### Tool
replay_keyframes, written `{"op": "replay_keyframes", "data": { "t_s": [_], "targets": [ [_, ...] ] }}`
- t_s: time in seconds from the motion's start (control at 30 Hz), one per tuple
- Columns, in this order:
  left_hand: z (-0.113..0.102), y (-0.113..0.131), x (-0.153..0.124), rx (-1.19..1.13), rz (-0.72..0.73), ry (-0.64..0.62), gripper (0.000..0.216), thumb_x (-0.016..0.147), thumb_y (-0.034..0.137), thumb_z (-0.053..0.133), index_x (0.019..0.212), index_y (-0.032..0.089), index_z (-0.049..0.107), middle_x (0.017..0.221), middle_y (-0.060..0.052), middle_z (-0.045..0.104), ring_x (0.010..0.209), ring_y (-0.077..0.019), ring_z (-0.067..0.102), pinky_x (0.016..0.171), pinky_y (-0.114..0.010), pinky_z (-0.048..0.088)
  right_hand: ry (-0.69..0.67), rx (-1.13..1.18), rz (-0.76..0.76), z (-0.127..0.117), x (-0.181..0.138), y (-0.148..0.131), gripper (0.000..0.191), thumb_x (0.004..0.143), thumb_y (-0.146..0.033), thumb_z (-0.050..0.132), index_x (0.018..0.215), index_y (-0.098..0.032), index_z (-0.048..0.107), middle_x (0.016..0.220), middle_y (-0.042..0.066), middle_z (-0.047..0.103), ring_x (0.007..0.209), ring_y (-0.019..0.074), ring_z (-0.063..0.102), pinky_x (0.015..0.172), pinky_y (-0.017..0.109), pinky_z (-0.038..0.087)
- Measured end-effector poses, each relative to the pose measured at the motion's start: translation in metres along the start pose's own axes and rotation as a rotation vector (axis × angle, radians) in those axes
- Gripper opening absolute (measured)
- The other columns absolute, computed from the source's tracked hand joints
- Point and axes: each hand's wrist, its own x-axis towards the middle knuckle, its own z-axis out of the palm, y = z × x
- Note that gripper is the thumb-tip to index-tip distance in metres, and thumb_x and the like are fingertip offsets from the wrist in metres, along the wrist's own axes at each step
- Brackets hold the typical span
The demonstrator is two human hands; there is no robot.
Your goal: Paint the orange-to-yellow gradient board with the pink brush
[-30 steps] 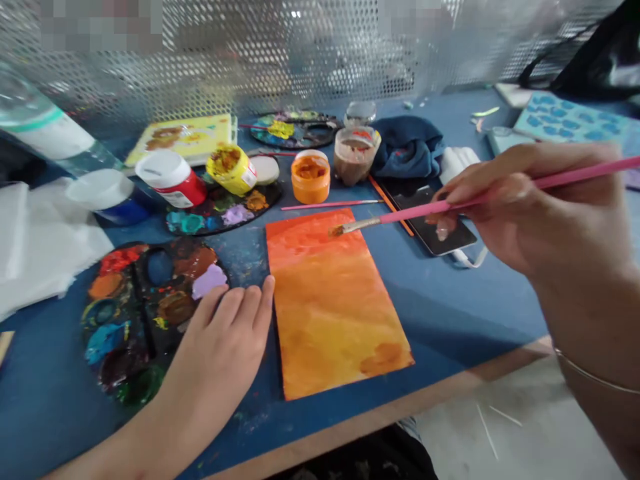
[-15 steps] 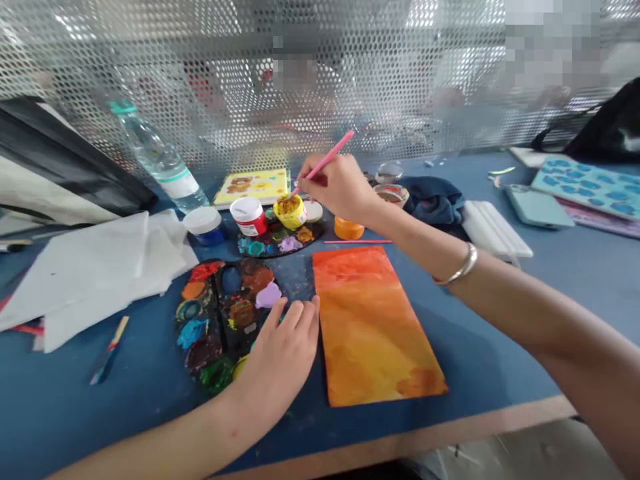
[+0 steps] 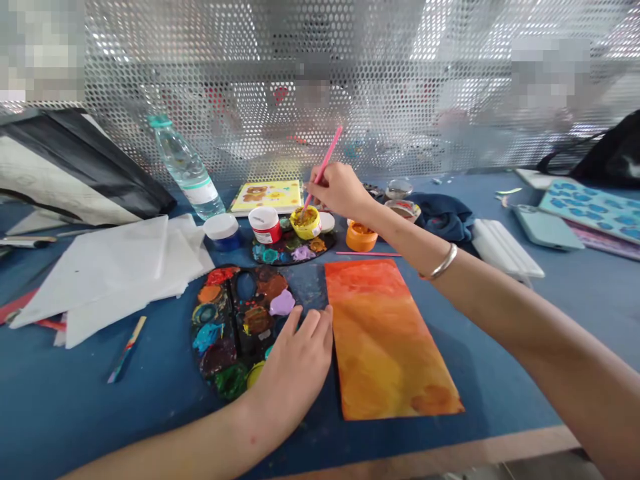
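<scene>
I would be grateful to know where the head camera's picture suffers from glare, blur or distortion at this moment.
In the head view, glare washes the perforated metal screen, and pixelated blocks hide parts of it; the wide lens appears to stretch the right forearm towards the frame's edge; the orange painted paper stays fairly sharp, and a soft shadow darkens the blue tabletop below the forearm.

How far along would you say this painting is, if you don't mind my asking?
The orange-to-yellow wash on the sheet looks done, edge to edge. In hand: the right hand holds a pink paintbrush at the open yellow paint jar. Left: apparently any detail, since the sheet shows only wash and one darker blotch.
</scene>
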Motion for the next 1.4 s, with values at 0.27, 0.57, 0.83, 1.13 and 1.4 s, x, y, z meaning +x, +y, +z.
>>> {"op": "replay_keyframes", "data": {
  "t_s": [0.27,0.57,0.83,1.13,1.4],
  "targets": [
    [0.000,0.000,-0.001,-0.003,-0.005,-0.003,0.047,0.082,0.003,0.045,0.128,0.006,0.056,0.100,-0.012,0.066,0.095,-0.0218,0.056,0.092,-0.040,0.049,-0.028,0.036,0.021,-0.005,-0.001,-0.004,0.028,0.081,-0.013,0.055,0.057,-0.021,0.043,0.058,0.002,0.056,0.067,0.0175,0.056,0.068,0.030,0.040],
    [0.002,0.000,-0.001,0.014,-0.007,0.029,0.049,0.079,0.001,0.045,0.127,0.004,0.056,0.099,-0.011,0.066,0.094,-0.0218,0.056,0.090,-0.040,0.051,0.000,0.114,0.031,-0.002,-0.005,0.002,0.030,0.082,-0.015,0.055,0.057,-0.022,0.041,0.055,0.000,0.054,0.065,0.0164,0.057,0.064,0.029,0.042],
    [0.001,0.000,-0.002,0.015,-0.009,0.001,0.049,0.081,0.001,0.046,0.129,0.003,0.054,0.099,-0.011,0.065,0.095,-0.0215,0.056,0.091,-0.040,0.051,0.046,0.305,0.145,0.002,-0.001,0.022,0.028,0.088,-0.018,0.047,0.061,-0.022,0.042,0.054,0.000,0.057,0.049,0.0126,0.057,0.053,0.027,0.049],
    [0.006,0.001,-0.002,0.020,-0.012,0.054,0.050,0.079,0.003,0.047,0.127,0.003,0.056,0.099,-0.010,0.065,0.093,-0.0223,0.055,0.090,-0.041,0.053,0.132,0.358,0.175,0.000,-0.006,0.016,0.034,0.088,-0.019,0.054,0.057,-0.022,0.040,0.050,-0.002,0.054,0.042,0.0101,0.053,0.048,0.025,0.045],
    [0.006,0.002,-0.002,0.033,-0.016,0.058,0.051,0.079,0.003,0.044,0.128,0.004,0.056,0.099,-0.010,0.064,0.094,-0.0225,0.054,0.091,-0.040,0.052,0.077,0.429,0.178,0.015,-0.008,0.016,0.039,0.081,-0.018,0.065,0.050,-0.021,0.041,0.042,-0.004,0.049,0.043,0.0117,0.055,0.052,0.026,0.047]
  ]
}}
